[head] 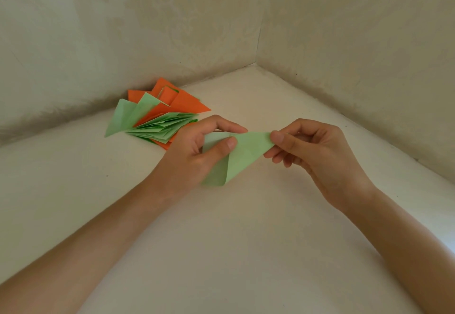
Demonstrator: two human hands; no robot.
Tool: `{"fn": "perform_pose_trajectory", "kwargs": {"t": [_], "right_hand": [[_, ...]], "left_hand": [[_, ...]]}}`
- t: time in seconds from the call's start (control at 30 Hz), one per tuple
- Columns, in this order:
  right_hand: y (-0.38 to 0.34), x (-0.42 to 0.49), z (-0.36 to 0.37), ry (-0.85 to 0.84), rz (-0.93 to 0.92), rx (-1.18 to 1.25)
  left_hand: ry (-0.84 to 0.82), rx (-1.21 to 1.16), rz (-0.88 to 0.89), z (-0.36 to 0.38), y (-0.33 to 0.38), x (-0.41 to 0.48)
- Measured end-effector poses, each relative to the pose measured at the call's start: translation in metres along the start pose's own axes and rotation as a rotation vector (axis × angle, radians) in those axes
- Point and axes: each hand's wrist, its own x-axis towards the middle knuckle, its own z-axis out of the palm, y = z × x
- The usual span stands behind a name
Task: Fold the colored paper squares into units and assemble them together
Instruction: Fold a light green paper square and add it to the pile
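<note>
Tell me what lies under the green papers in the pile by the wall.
Orange papers show beneath and behind the green papers. How many there are, and anything deeper down, is covered.

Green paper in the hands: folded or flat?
Folded: the green paper doubles over, with a soft bend at its lower end.
</note>
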Motion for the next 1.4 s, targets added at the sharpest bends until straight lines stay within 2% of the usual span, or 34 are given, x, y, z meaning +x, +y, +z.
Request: {"fn": "perform_pose_trajectory", "kwargs": {"t": [0.3,0.5,0.6,0.73,0.8,0.9,1.0,1.2,1.4], "right_hand": [[0.002,0.002,-0.001,-0.01,-0.011,0.023],[0.016,0.003,0.003,0.11,-0.077,-0.3],[0.022,0.002,0.005,0.05,-0.06,-0.626],[0.026,0.0,0.008,0.003,-0.081,-0.867],[0.028,0.003,0.009,-0.004,-0.08,-0.942],[0.03,0.005,0.011,0.016,-0.108,-1.009],[0.034,0.006,0.011,0.048,-0.151,-1.067],[0.041,0.009,0.01,0.059,-0.203,-1.169],[0.046,0.01,0.009,0.067,-0.277,-1.186]], "left_hand": [[0.014,-0.044,-0.076,0.0,0.002,0.001],[0.081,0.025,-0.216,-0.001,-0.012,0.003],[0.138,0.254,-0.208,-0.005,-0.021,0.003],[0.289,0.678,0.028,-0.004,-0.016,0.0],[0.222,0.739,0.18,0.001,-0.009,-0.003],[-0.012,0.883,0.361,0.016,-0.001,-0.012],[-0.163,1.048,0.396,0.026,-0.003,-0.019],[-0.213,1.114,0.314,0.029,-0.004,-0.025],[-0.198,1.164,0.333,0.031,-0.007,-0.026]]}}
